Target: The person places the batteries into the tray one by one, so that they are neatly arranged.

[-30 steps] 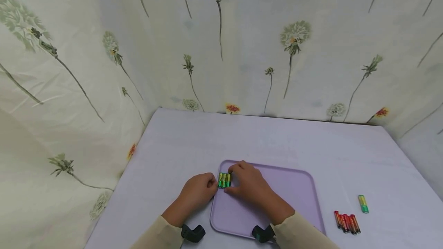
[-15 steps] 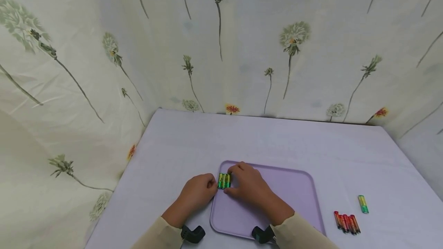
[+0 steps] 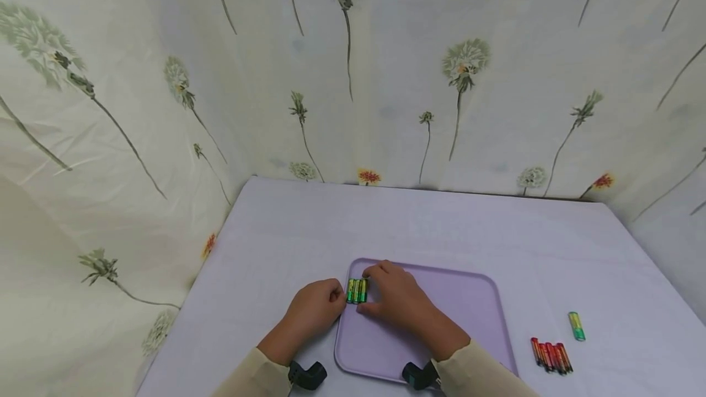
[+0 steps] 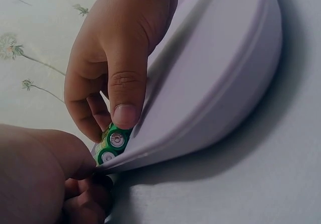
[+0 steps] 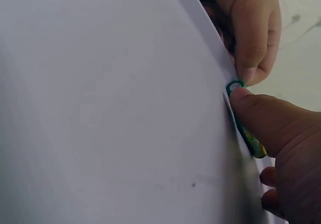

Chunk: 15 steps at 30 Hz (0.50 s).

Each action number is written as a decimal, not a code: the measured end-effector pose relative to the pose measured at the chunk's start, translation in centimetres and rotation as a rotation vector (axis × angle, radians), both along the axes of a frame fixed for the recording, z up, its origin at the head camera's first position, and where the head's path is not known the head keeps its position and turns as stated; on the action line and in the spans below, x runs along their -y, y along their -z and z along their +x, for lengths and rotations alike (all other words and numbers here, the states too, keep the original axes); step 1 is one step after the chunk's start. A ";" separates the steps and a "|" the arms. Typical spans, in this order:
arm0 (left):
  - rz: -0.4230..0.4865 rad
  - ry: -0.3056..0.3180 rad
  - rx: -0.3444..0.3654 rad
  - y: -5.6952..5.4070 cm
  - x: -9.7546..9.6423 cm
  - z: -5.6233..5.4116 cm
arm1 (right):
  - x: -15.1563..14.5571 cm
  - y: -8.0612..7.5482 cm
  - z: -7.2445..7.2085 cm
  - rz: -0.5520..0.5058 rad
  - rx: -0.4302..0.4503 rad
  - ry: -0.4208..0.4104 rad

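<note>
Three green-and-yellow batteries (image 3: 356,291) lie side by side against the left rim of a lilac tray (image 3: 458,323). My right hand (image 3: 402,299) holds the rightmost battery, thumb at its near end and fingers at its far end. Over the tray's left rim, my left hand (image 3: 317,302) has its thumb at the batteries and its other fingers curled below the edge, pinching the rim. In the left wrist view, two battery ends (image 4: 117,139) show beneath the right thumb. The right wrist view has one battery (image 5: 253,142) partly covered by that thumb.
Right of the tray, several red-and-black batteries (image 3: 551,356) lie in a row on the white-covered table (image 3: 419,225). A single green-and-yellow battery (image 3: 576,326) lies just beyond them. A flower-printed curtain (image 3: 386,78) rises behind the table.
</note>
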<state>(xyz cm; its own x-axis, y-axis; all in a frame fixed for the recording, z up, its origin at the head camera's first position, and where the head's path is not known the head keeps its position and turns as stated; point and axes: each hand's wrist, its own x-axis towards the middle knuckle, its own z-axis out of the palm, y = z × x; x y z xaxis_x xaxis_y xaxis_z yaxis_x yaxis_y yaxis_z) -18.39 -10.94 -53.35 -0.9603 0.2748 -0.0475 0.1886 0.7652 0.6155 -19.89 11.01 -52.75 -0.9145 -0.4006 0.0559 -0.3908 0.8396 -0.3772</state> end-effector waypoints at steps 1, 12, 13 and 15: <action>0.001 0.002 0.001 0.0 0.0 0.0 | -0.1 0.1 0.0 0.002 0.002 -0.001; -0.007 -0.007 0.006 -0.2 -0.2 0.1 | -2.8 -1.5 0.1 -0.126 0.072 0.130; -0.005 -0.009 0.010 -0.2 -0.2 0.1 | -3.2 -1.8 0.1 -0.139 0.076 0.143; -0.002 -0.011 0.009 -0.2 -0.2 0.1 | -4.0 -2.2 0.1 -0.165 0.083 0.167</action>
<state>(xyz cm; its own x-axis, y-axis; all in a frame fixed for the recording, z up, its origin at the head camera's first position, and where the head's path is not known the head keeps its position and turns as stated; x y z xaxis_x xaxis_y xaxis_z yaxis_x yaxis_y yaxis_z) -18.26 -10.74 -53.11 -0.9629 0.2637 -0.0573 0.1739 0.7688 0.6154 -19.77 15.05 -50.56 -0.9716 -0.2350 0.0296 -0.2134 0.8145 -0.5395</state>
